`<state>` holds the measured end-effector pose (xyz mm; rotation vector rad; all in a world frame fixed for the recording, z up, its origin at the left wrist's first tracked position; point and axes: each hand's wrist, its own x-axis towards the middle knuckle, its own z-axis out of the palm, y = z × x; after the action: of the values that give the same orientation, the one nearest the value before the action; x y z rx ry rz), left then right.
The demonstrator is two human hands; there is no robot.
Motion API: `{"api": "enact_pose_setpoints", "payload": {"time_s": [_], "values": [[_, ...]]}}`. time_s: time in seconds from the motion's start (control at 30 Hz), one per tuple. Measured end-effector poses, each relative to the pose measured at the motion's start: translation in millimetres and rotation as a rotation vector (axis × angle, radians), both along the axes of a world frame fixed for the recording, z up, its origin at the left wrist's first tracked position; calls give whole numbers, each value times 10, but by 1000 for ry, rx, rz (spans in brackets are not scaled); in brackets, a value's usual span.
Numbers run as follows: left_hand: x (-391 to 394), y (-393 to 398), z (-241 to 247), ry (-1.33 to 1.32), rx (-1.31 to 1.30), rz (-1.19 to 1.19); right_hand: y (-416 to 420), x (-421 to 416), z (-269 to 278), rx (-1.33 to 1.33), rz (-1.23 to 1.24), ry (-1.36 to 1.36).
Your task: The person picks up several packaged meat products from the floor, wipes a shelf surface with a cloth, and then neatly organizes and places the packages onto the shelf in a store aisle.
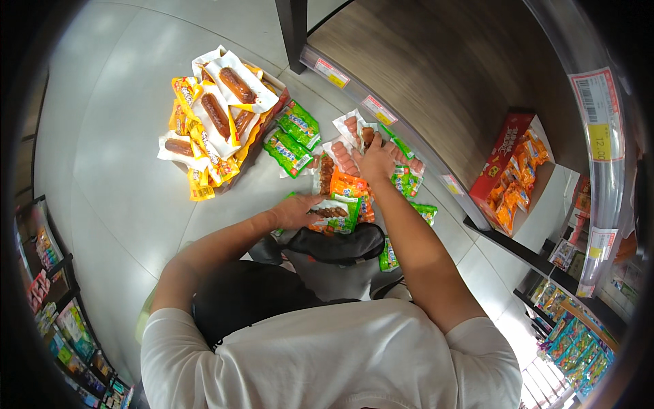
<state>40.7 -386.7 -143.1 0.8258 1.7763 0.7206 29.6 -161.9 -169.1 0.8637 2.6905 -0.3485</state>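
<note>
Several flat snack packs lie spread on the tiled floor before me. My left hand [296, 211] rests at the edge of a green pack with a clear window [334, 212]; whether its fingers grip it is unclear. My right hand [377, 157] reaches down onto a small pack with brown content [367, 137], beside clear packs of pink sausages [345, 157]; its grip is partly hidden. Orange packs [347, 186] lie between my hands. Two green packs [299, 125] lie further left, against a cardboard box [278, 105] heaped with yellow and white sausage packs [214, 115].
A dark wooden shelf [434, 66] with a price-tag rail [352, 92] stands at the right, holding a red box [498, 148] of orange packets. A black bag-like thing [334, 243] is close to my knees. Stocked racks [71, 327] line the far left; more goods hang lower right.
</note>
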Motion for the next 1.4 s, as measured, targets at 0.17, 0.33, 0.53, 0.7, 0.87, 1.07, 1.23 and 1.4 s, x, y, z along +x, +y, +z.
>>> {"api": "enact_pose_setpoints", "payload": {"time_s": [0.17,0.33,0.53,0.7,0.87,1.07,1.23,1.4], "values": [[-15,-88,-370,-191,180,295,353,-41,77,-482,173,84],[-265,36,-55,-762,212,772,207,89,595,-1556,-279,133],[-515,223,482,-904,363,935,33,58,878,-1702,-265,59],[-561,241,441,-783,361,945,23,40,965,-1657,-142,39],[-510,138,313,-915,449,935,307,16,1212,-1677,-201,206],[-462,143,348,-980,541,900,1218,-82,1415,-1524,-461,560],[-410,141,334,-1006,527,886,2291,-203,1317,-485,-367,587],[-378,112,378,-1031,518,878,2519,63,896,285,183,482]]}}
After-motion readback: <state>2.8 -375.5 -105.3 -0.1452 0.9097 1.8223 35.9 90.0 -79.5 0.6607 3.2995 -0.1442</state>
